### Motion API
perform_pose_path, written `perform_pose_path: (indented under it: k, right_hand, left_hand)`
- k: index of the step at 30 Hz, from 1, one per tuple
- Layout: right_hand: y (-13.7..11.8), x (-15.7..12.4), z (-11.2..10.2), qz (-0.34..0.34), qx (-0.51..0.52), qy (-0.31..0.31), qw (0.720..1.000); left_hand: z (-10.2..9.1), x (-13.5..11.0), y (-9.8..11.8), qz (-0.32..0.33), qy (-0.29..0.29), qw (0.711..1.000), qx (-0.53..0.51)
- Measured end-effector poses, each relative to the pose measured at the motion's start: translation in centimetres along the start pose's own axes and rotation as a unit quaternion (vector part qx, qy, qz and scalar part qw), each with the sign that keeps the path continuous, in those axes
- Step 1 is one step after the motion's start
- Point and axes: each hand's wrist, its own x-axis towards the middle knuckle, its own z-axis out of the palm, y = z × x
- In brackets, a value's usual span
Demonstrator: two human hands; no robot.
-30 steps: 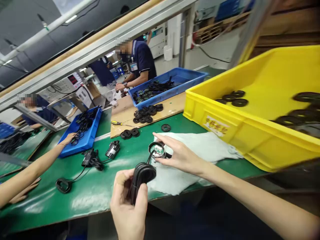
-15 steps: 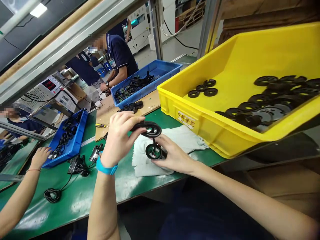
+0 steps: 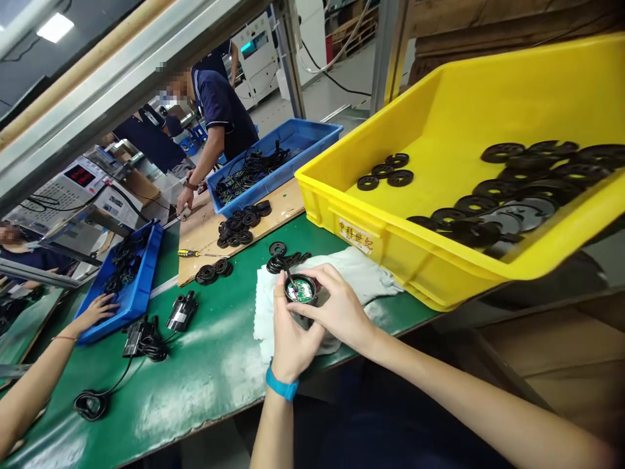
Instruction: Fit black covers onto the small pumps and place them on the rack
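Note:
Both of my hands hold a round black housing [image 3: 301, 289] with a green circuit board showing in its open top. My left hand [image 3: 293, 335], with a blue wristband, grips it from the near left. My right hand [image 3: 344, 309] closes around its right side, thumb across the near wall. A black cable coil [image 3: 282, 263] lies just beyond the housing, on the far edge of a white cloth [image 3: 371, 273], and a cable rises into the housing. Past the coil sits a flat black disc [image 3: 277, 249]. The lower part of the housing is mostly behind my fingers.
A yellow bin [image 3: 405, 254] with black discs stands at right. Blue bins [image 3: 288, 170] hold cabled parts. Black wheel-like parts [image 3: 239, 225] and a screwdriver [image 3: 188, 253] lie ahead. Cabled black units [image 3: 180, 311] lie left, near another person's hand [image 3: 95, 314].
My left hand has let go of the cable coil, now down on the cloth, and moved down-right onto the housing. The other person's hand at left has shifted toward the blue bin.

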Motion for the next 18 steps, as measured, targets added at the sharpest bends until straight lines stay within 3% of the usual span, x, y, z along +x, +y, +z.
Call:
perform_pose_path:
  k: [3, 6, 8, 10, 12, 18]
  right_hand:
    - [0.2, 0.7, -0.5, -0.019, 0.042, -0.043, 0.998]
    - [0.9, 2.9, -1.3, -0.058, 0.018, -0.045, 0.997]
    - [1.5, 4.7, -1.7, -0.103, -0.011, -0.121, 0.987]
    - [2.0, 6.5, -1.8, -0.139, -0.021, -0.240, 0.961]
    - [2.1, 7.9, -1.8, -0.154, -0.019, -0.317, 0.936]
    - [0.1, 9.6, -2.9, -0.155, -0.028, -0.360, 0.919]
  left_hand:
    - [0.1, 1.0, -0.2, -0.043, 0.052, 0.997, -0.034]
    - [-0.5, 1.6, -0.7, -0.051, 0.052, 0.995, -0.066]
    - [-0.8, 1.6, -1.1, -0.041, 0.026, 0.995, -0.085]
    - [-1.1, 1.4, -1.4, -0.033, 0.007, 0.994, -0.103]
    - [-1.3, 1.3, -1.7, -0.024, 0.005, 0.994, -0.109]
    - [-1.6, 0.9, -1.9, -0.002, 0.006, 0.994, -0.107]
